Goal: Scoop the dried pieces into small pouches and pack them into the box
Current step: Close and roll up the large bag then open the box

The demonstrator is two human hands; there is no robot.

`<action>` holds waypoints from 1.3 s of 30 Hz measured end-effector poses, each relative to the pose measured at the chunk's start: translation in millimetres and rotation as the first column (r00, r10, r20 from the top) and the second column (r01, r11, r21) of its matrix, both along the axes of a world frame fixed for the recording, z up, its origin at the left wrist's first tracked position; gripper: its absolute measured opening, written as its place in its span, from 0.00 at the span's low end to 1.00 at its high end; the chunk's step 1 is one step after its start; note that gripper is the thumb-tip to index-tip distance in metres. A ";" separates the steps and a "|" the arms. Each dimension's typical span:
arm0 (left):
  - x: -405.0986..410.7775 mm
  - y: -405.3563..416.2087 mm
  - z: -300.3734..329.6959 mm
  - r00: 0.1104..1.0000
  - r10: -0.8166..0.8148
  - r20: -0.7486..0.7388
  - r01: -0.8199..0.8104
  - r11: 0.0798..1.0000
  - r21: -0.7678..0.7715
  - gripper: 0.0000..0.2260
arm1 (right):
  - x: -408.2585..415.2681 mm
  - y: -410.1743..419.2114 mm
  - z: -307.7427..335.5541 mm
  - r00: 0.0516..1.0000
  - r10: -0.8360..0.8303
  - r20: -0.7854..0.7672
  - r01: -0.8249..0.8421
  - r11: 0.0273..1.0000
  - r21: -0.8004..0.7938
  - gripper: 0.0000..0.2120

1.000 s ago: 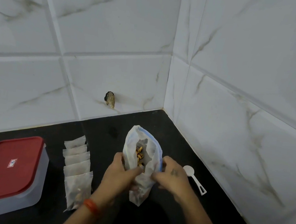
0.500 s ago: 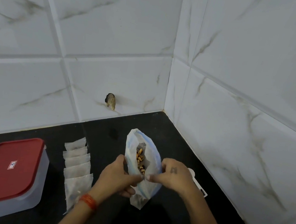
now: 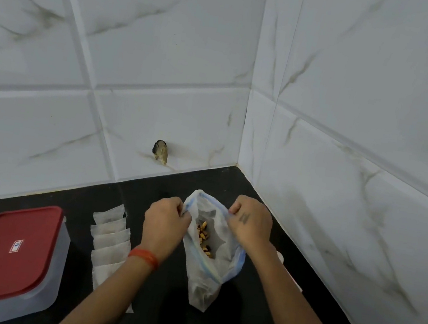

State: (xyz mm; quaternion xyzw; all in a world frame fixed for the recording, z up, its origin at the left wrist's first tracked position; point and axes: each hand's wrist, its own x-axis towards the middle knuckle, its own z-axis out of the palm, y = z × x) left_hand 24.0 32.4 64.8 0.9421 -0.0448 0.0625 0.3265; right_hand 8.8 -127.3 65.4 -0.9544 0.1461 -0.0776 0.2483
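A clear zip bag with a blue closing strip stands on the black table near the corner of the tiled wall. Both hands pull its mouth apart: the left hand pinches the left edge of the mouth with curled fingers, and the right hand pinches the right edge. Inside the bag lie the dried pieces, yellow-brown and dark. Left of the bag, just behind the left forearm, the small white pouches lie in an overlapping row on the table. Further left of the bag stands the translucent box with its red lid on; the lid has a small label, but its writing is too small to read. An orange band is around the left wrist.
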 end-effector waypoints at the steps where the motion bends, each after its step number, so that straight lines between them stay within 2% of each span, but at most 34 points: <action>1: -2.1 0.0 0.5 0.997 -0.014 0.073 0.008 0.996 0.088 0.09 | -3.1 1.2 0.0 0.996 0.028 0.080 -0.017 0.990 -0.140 0.01; 2: -2.9 0.3 -0.7 0.994 -0.041 0.099 0.025 0.987 0.157 0.10 | -3.3 1.0 -1.8 0.990 0.060 0.128 -0.035 0.982 -0.187 0.04; 3: -2.5 1.4 -0.7 0.993 -0.069 0.095 0.049 0.979 0.200 0.10 | -2.3 -1.1 -3.0 0.990 0.088 0.115 -0.069 0.984 -0.165 0.07; 5: 4.3 4.8 2.2 0.992 -0.118 0.036 0.108 0.971 0.213 0.09 | 3.1 -8.5 2.9 0.989 0.145 0.035 -0.146 0.988 0.042 0.07; 6: 9.2 5.7 5.4 0.993 -0.117 -0.003 0.116 0.979 0.168 0.11 | 7.1 -11.3 6.7 0.986 0.167 -0.002 -0.164 0.970 0.180 0.06; 7: 15.5 5.4 8.2 0.993 -0.104 -0.048 0.109 0.989 0.101 0.15 | 12.8 -13.3 10.2 0.985 0.168 -0.031 -0.151 0.942 0.299 0.10; 8: 21.7 3.7 10.9 0.989 -0.099 -0.111 0.102 0.995 0.023 0.18 | 19.8 -14.0 12.5 0.987 0.150 -0.056 -0.118 0.918 0.379 0.13; 10: 34.6 -0.7 12.3 0.947 -0.130 -0.294 0.069 0.976 -0.208 0.20 | 32.1 -13.2 14.2 0.982 0.124 -0.143 -0.043 0.881 0.470 0.14; 12: 40.1 -5.2 12.0 0.867 -0.227 -0.444 0.026 0.910 -0.414 0.14 | 41.2 -10.0 13.7 0.952 0.169 -0.257 -0.003 0.840 0.543 0.10; 13: 42.1 -6.4 10.1 0.865 -0.242 -0.440 0.033 0.902 -0.431 0.08 | 43.6 -8.3 12.9 0.940 0.195 -0.279 -0.003 0.825 0.565 0.09; 14: 46.0 -6.4 8.3 0.899 -0.222 -0.377 0.074 0.927 -0.367 0.04 | 46.5 -7.0 12.1 0.939 0.208 -0.276 -0.017 0.825 0.565 0.09; 16: 50.8 -6.9 5.1 0.979 -0.133 -0.157 0.112 0.984 -0.136 0.05 | 49.0 -4.2 10.6 0.958 0.198 -0.206 -0.090 0.894 0.439 0.10; 18: 51.1 -8.2 5.7 0.992 -0.124 0.016 0.124 0.992 -0.024 0.05 | 45.5 -1.0 11.7 0.977 0.196 -0.088 -0.186 0.976 0.115 0.11; 20: 55.5 -7.9 0.6 0.993 -0.120 0.023 0.121 0.992 -0.044 0.08 | 42.1 1.1 8.2 0.954 0.294 0.054 -0.280 0.943 -0.182 0.10; 21: 57.2 -6.9 -0.2 0.993 -0.106 -0.052 0.100 0.990 -0.100 0.12 | 41.6 1.4 3.7 0.927 0.353 0.124 -0.318 0.918 -0.238 0.08; 22: 58.6 -5.9 -0.8 0.980 -0.102 -0.171 0.073 0.983 -0.171 0.15 | 41.4 1.1 -1.1 0.904 0.379 0.195 -0.334 0.914 -0.229 0.07; 24: 61.4 -3.0 -3.4 0.916 -0.143 -0.374 0.044 0.964 -0.261 0.16 | 44.3 0.1 -6.5 0.908 0.282 0.310 -0.283 0.958 -0.044 0.06; 25: 61.7 -2.0 -3.1 0.886 -0.171 -0.432 0.055 0.962 -0.268 0.14 | 47.5 -1.3 -6.7 0.932 0.202 0.302 -0.234 0.969 0.076 0.08; 26: 61.1 -1.5 -2.2 0.873 -0.187 -0.450 0.066 0.960 -0.271 0.11 | 51.1 -3.3 -4.9 0.964 0.144 0.222 -0.188 0.963 0.195 0.12; 28: 60.8 -0.3 -1.8 0.905 -0.181 -0.385 0.104 0.972 -0.213 0.04 | 59.3 -7.6 -3.2 0.987 0.154 -0.052 -0.125 0.924 0.361 0.21; 30: 59.7 -0.9 -2.0 0.967 -0.133 -0.216 0.142 0.989 0.026 0.04 | 60.6 -8.2 -1.2 0.953 0.221 -0.208 -0.139 0.927 0.348 0.18; 32: 53.6 -5.1 1.1 0.993 -0.110 -0.050 0.118 0.970 0.214 0.06 | 58.5 -6.2 -0.5 0.973 0.185 -0.134 -0.158 0.969 0.191 0.10; 34: 47.1 -9.7 1.9 0.992 -0.110 0.057 0.090 0.955 0.281 0.08 | 51.9 -1.5 1.9 0.983 0.180 0.030 -0.181 0.983 0.010 0.06; 36: 42.6 -12.6 2.4 0.987 -0.119 0.105 0.081 0.946 0.314 0.10 | 46.9 2.4 3.7 0.963 0.228 0.143 -0.215 0.972 -0.097 0.06; 38: 42.4 -12.2 3.6 0.981 -0.143 0.131 0.094 0.941 0.324 0.08 | 46.9 2.6 5.1 0.957 0.248 0.152 -0.246 0.969 -0.034 0.08; 39: 43.6 -10.6 6.0 0.980 -0.154 0.127 0.109 0.947 0.301 0.07 | 48.0 1.7 7.6 0.963 0.243 0.114 -0.253 0.964 0.085 0.09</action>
